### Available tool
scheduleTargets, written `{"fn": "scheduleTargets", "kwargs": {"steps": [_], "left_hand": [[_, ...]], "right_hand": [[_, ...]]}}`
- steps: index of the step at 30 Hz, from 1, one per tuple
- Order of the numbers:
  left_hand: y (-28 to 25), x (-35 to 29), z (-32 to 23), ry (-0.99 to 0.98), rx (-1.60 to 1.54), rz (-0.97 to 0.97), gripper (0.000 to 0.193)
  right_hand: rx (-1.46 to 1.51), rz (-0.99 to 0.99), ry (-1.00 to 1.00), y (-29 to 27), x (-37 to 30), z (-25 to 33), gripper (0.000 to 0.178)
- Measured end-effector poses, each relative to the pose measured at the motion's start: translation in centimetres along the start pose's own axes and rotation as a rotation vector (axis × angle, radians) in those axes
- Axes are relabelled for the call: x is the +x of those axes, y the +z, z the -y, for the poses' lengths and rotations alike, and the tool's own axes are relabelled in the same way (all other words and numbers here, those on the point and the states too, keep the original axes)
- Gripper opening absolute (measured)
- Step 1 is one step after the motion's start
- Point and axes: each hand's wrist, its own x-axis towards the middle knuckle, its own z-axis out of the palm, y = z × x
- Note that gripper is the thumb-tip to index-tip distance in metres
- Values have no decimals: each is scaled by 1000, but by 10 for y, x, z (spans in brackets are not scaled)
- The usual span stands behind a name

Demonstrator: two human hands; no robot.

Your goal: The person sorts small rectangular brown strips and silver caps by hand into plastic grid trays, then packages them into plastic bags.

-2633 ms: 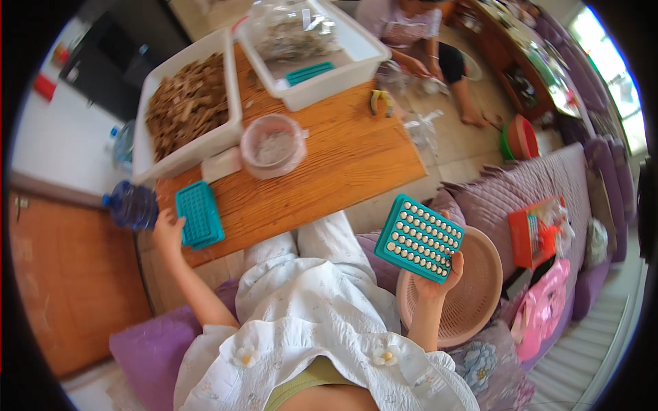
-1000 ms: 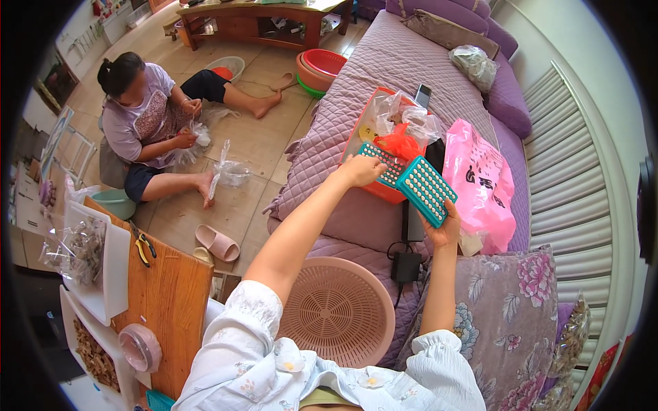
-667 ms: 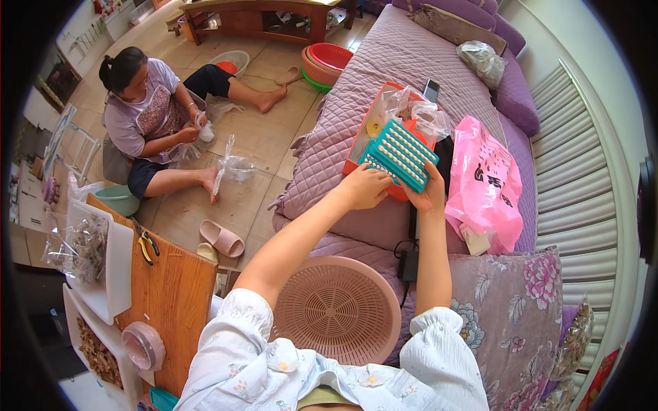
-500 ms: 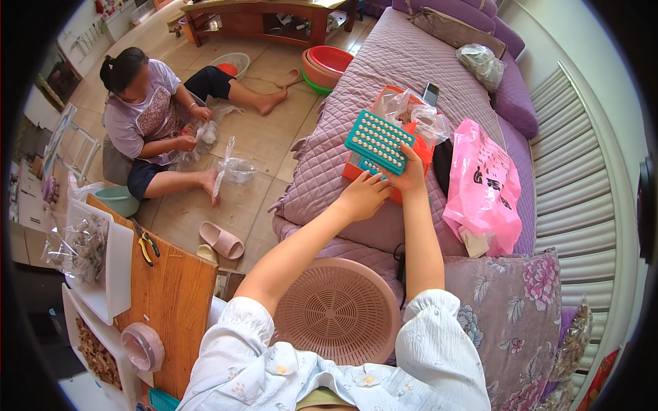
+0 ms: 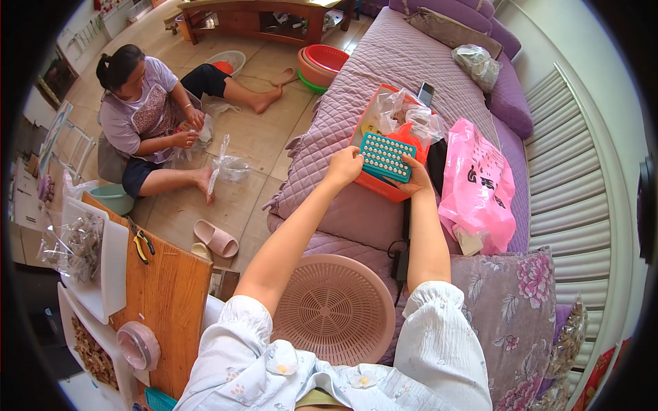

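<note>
A teal tray (image 5: 386, 157) set with rows of small white round pieces is held over a red-orange box (image 5: 391, 189) on the quilted sofa. My right hand (image 5: 418, 181) grips its right side, with the thumb on the upper face. At the opposite edge is my left hand (image 5: 345, 166), fingers curled in against the tray's left side; its fingertips are partly hidden. Behind the tray, clear plastic bags (image 5: 406, 113) with contents I cannot make out fill part of the box.
A pink plastic bag (image 5: 481, 185) and a phone (image 5: 426, 93) lie on the sofa (image 5: 322, 164). Before me stands a pink-brown basket (image 5: 325, 309). At left, a wooden table (image 5: 164, 291) bears pliers (image 5: 142, 241). Another person (image 5: 147, 116) sits on the floor, handling plastic bags.
The tray has come down and levelled out over the box. My left hand has moved from its lower edge to its left side. My right hand has lowered with it.
</note>
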Motion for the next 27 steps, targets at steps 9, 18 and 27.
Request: {"fn": "scheduleTargets", "kwargs": {"steps": [9,18,27], "left_hand": [[11,6,5,29,518,258,30],[8,-3,6,95,555,171,29],[4,-7,3,88,527,147,26]], "right_hand": [[5,-198,4,0,-10,3,38],[-158,-632,-34,30,-4,-1,29],[-328,-582,-53,28,-18,6,29]]}}
